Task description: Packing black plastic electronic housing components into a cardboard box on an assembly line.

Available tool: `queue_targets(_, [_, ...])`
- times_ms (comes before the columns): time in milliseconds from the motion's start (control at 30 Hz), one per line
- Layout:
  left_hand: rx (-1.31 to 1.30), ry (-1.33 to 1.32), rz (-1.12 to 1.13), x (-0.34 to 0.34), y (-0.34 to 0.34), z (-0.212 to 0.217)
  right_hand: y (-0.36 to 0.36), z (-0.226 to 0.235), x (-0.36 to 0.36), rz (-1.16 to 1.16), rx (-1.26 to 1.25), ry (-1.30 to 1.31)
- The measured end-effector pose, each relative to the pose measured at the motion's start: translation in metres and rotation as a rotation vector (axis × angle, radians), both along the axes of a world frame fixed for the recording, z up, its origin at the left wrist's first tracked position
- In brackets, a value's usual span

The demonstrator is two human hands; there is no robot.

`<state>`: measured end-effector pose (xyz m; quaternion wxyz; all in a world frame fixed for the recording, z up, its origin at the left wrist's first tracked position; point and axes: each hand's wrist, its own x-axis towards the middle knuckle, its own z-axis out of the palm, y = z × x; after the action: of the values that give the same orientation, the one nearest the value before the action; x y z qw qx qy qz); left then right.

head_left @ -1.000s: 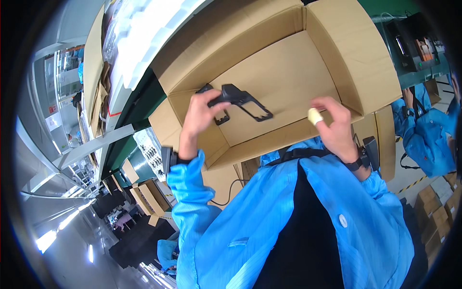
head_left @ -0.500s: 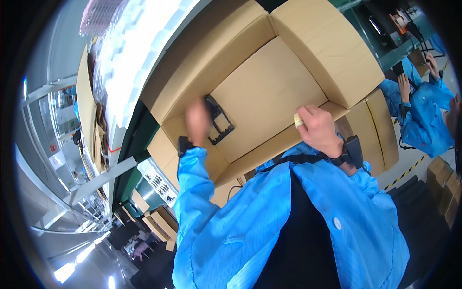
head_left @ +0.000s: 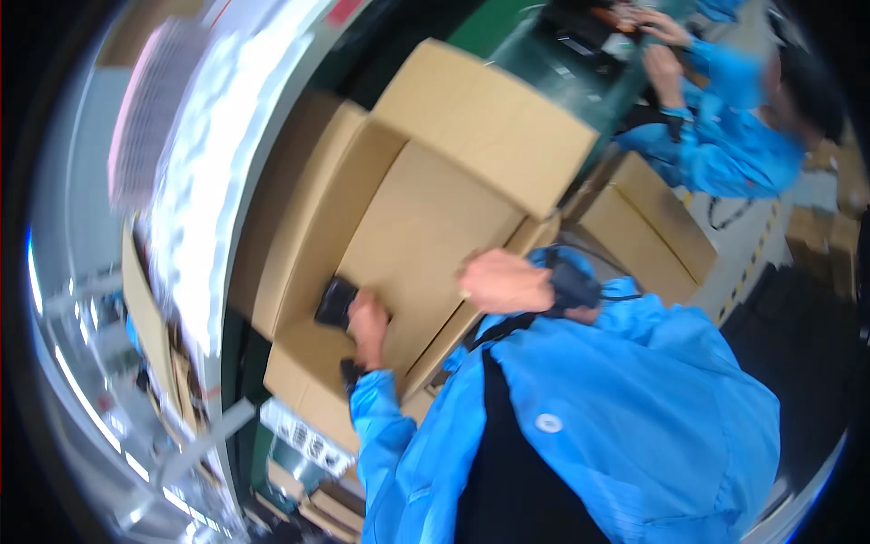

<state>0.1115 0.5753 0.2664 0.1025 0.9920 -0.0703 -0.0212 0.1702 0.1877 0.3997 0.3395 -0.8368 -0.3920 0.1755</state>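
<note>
A large open cardboard box (head_left: 426,227) lies in front of me, its flaps spread outward. My left hand (head_left: 367,322) reaches inside it and grips a flat black object (head_left: 333,302) down at the box's near left corner. My right hand (head_left: 498,281) rests on the near edge of the box, fingers curled; whether it holds anything is hidden by blur. Both my sleeves are bright blue, and a dark band sits on my right wrist (head_left: 571,286).
A second open cardboard box (head_left: 648,227) stands to the right. Another person in blue (head_left: 725,136) works at a green bench (head_left: 544,36) at the top right. Glaring white packaging (head_left: 199,181) lies left of the box. Metal shelving shows at the lower left.
The view has swung and tilted clockwise. My left hand has carried the black object down into the box's near left corner. My right hand has stayed on the box edge.
</note>
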Motion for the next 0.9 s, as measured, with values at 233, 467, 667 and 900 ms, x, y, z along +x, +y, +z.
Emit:
queue_targets(233, [-0.274, 0.179, 0.304, 0.073, -0.065, 0.071, -0.007, -0.005, 0.008, 0.033, 0.047, 0.012])
queue_targets(467, [-0.586, -0.344, -0.119, 0.143, -0.233, 0.156, -0.043, 0.033, 0.021, 0.171, 0.051, 0.040])
queue_targets(667, [-0.402, -0.454, -0.465, 0.194, -0.297, 0.106, -0.054, -0.029, 0.027, 0.266, -0.014, -0.168])
queue_targets(900, [-0.448, -0.494, -0.268, 0.188, -0.307, 0.090, -0.061, -0.049, 0.035, 0.328, 0.171, -0.207])
